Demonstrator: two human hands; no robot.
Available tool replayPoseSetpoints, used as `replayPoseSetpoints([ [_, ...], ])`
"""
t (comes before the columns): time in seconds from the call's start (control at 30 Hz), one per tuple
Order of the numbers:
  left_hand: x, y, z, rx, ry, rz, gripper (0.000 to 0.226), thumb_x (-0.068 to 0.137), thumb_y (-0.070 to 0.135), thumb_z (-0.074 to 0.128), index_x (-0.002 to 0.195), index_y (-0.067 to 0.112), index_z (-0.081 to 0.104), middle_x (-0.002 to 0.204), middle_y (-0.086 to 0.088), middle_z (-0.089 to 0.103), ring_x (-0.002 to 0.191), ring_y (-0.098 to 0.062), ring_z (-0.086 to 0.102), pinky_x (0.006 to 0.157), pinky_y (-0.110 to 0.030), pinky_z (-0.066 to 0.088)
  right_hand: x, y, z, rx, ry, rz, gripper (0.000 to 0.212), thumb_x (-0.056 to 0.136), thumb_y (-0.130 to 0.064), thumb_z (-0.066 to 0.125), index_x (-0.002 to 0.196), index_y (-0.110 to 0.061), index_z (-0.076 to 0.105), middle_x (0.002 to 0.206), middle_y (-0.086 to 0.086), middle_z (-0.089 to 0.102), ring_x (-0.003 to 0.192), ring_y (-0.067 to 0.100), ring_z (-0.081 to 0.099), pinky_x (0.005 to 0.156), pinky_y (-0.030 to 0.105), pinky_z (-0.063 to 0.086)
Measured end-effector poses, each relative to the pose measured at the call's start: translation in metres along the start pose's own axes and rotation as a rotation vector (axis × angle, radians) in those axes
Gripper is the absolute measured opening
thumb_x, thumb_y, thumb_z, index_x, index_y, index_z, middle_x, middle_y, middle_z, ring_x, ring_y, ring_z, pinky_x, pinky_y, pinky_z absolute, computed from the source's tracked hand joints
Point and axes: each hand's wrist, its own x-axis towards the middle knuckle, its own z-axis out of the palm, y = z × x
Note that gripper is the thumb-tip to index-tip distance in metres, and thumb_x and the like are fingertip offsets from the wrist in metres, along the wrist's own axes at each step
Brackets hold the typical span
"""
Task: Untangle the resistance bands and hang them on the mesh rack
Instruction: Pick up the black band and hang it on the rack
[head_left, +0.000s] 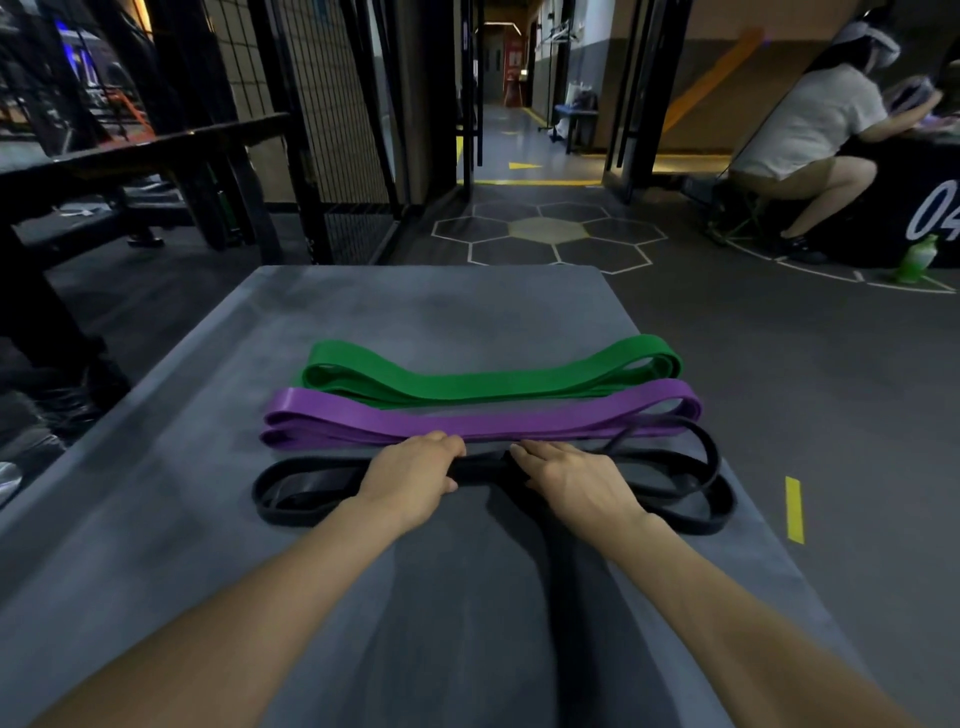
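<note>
Head view: left hand (415, 475) and right hand (569, 475) both curl onto the black band (306, 491), lower centre, on the grey platform (208, 415).
Green band (488, 379) and purple band (483, 418) lie just beyond; all look soft, light, floppy rubber, best gripped mid-length.

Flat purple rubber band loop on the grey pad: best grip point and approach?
Pinch the flat purple rubber band loop mid-length, from above. There its layers lie stacked and straight; the right end is crossed by the black band, so avoid it.
</note>
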Motion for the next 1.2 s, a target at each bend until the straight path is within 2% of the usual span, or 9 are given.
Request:
replayPoseSetpoints([
  [0.13, -0.002, 0.004, -0.001, -0.056, 0.015, -0.057, 0.028, 0.089, 0.024, 0.058, 0.116, 0.024, 0.053, 0.114, 0.004, 0.055, 0.107, -0.018, 0.052, 0.086, -0.034, 0.044, -0.002, -0.005, -0.007, 0.112, 0.070, 0.055, 0.033, 0.079, -0.015, 0.060, 0.111, -0.017, 0.066, 0.098, 0.006, 0.062, 0.092, 0.029, 0.061, 0.053, 0.038, 0.053],
  [0.27, -0.017, 0.002, -0.015, -0.090, 0.020, -0.074, 0.022, 0.086, 0.029, 0.061, 0.107, 0.030, 0.055, 0.111, 0.010, 0.055, 0.105, -0.015, 0.053, 0.084, -0.031, 0.041, 0.002, -0.006, -0.025, 0.126, -0.025, 0.056, 0.040, 0.092, -0.018, 0.050, 0.132, -0.017, 0.045, 0.125, 0.005, 0.052, 0.120, 0.025, 0.044, 0.094, 0.034, 0.037],
  [0.33, -0.026, -0.004, -0.031, -0.134, 0.009, -0.076, 0.024, 0.084, 0.029, 0.064, 0.108, 0.030, 0.057, 0.111, 0.011, 0.056, 0.105, -0.015, 0.054, 0.086, -0.030, 0.042, 0.005, -0.009, -0.038, 0.173, -0.064, 0.013, 0.037, 0.093, -0.020, 0.049, 0.130, -0.015, 0.048, 0.125, 0.007, 0.051, 0.119, 0.026, 0.043, 0.098, 0.031, 0.031],
  [0.57, -0.085, -0.025, -0.135, -0.488, -0.085, 0.064, 0.026, 0.090, 0.016, 0.058, 0.116, 0.016, 0.057, 0.104, 0.007, 0.060, 0.092, 0.005, 0.055, 0.075, -0.002, 0.037, 0.010, -0.041, -0.135, 0.785, -0.110, -0.067, 0.014, 0.090, -0.007, 0.057, 0.102, -0.005, 0.063, 0.092, 0.004, 0.061, 0.087, 0.009, 0.056, 0.078, 0.018, 0.040],
  [0.8, -0.171, -0.037, -0.209, -1.080, 0.122, -0.068, 0.018, 0.097, 0.009, 0.042, 0.096, 0.007, 0.059, 0.078, 0.002, 0.061, 0.075, -0.008, 0.055, 0.070, -0.016, 0.045, 0.013, -0.128, -0.214, 1.369, -0.042, -0.100, 0.030, 0.099, -0.009, 0.038, 0.086, -0.020, 0.063, 0.068, -0.012, 0.063, 0.063, -0.004, 0.054, 0.066, 0.012, 0.041],
  [0.9, -0.204, -0.039, -0.228, -1.331, 0.312, -0.109, 0.022, 0.096, 0.006, 0.039, 0.084, 0.006, 0.058, 0.066, 0.001, 0.058, 0.058, -0.008, 0.053, 0.058, -0.016, 0.047, 0.009, -0.172, -0.234, 1.444, 0.025, -0.092, 0.026, 0.100, -0.022, 0.038, 0.091, -0.020, 0.063, 0.077, -0.005, 0.060, 0.065, -0.002, 0.054, 0.069, 0.015, 0.043],
  [0.97, -0.225, -0.040, -0.240, -1.469, 0.389, -0.118, 0.023, 0.095, 0.007, 0.037, 0.086, 0.004, 0.058, 0.065, -0.001, 0.057, 0.055, -0.008, 0.052, 0.053, -0.017, 0.047, 0.006, -0.196, -0.243, 1.428, -0.009, -0.169, 0.030, 0.097, -0.034, 0.042, 0.117, -0.020, 0.058, 0.102, -0.002, 0.059, 0.087, 0.002, 0.055, 0.086, 0.022, 0.046],
  [1.07, -0.252, -0.044, -0.258, -1.636, 0.472, -0.146, 0.026, 0.094, 0.015, 0.037, 0.088, 0.005, 0.060, 0.067, 0.001, 0.056, 0.053, -0.006, 0.051, 0.054, -0.020, 0.042, 0.007, -0.229, -0.257, 1.174, 0.075, -0.308, 0.055, 0.096, -0.030, 0.046, 0.145, -0.017, 0.026, 0.132, -0.006, 0.047, 0.117, 0.006, 0.045, 0.103, 0.026, 0.038],
  [1.2, -0.284, -0.051, -0.280, -1.599, 0.584, -0.132, 0.014, 0.080, 0.021, 0.061, 0.088, 0.009, 0.059, 0.064, 0.003, 0.050, 0.051, -0.005, 0.049, 0.051, -0.019, 0.042, 0.010, -0.270, -0.281, 1.140, 0.363, -0.380, 0.027, 0.097, -0.018, 0.043, 0.118, -0.005, 0.033, 0.095, 0.006, 0.056, 0.077, 0.015, 0.053, 0.063, 0.017, 0.040],
])
